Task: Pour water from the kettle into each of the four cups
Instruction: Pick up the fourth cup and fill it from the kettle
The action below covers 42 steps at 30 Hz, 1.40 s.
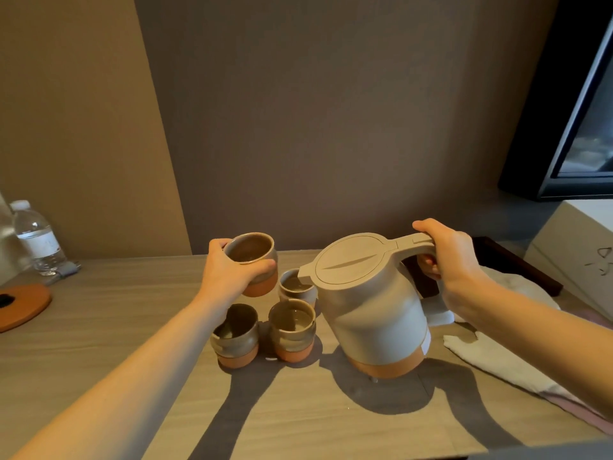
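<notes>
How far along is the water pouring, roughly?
Perhaps halfway. The back cup and front right cup glisten as if filled. The left hand holds a lifted cup, seemingly empty, while the right hand grips the kettle. The front left cup is too dark to judge.

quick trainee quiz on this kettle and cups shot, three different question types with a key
1. True or false: the left hand holds a cup lifted off the table.
2. Where does the water bottle stand? A far left, B far right, C centre.
3. Fill the gap: the right hand grips the kettle by its ____.
Key: 1 true; 2 A; 3 handle.
</notes>
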Motion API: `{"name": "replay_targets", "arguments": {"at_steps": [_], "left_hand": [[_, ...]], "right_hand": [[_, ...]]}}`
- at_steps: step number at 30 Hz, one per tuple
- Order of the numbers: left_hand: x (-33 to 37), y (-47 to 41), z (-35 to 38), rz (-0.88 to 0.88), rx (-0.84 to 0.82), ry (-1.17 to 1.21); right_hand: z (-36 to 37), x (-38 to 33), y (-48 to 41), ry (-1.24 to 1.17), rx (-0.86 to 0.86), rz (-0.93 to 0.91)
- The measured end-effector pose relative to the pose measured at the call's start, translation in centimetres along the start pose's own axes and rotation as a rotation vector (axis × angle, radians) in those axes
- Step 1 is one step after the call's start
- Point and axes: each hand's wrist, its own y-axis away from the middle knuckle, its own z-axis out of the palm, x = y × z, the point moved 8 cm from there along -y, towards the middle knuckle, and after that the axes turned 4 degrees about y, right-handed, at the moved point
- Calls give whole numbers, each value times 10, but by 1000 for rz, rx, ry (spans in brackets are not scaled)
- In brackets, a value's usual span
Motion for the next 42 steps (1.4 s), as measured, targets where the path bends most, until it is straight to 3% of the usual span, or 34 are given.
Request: {"name": "replay_targets", "arguments": {"at_steps": [12, 30, 42], "left_hand": [[-13, 91, -14, 35, -76, 34], [21, 111, 13, 336, -288, -507], [11, 120, 18, 349, -315, -510]], "right_hand": [[-9, -18, 38, -9, -40, -8], [-6, -31, 62, 236, -78, -160], [11, -41, 63, 448, -117, -314]]}}
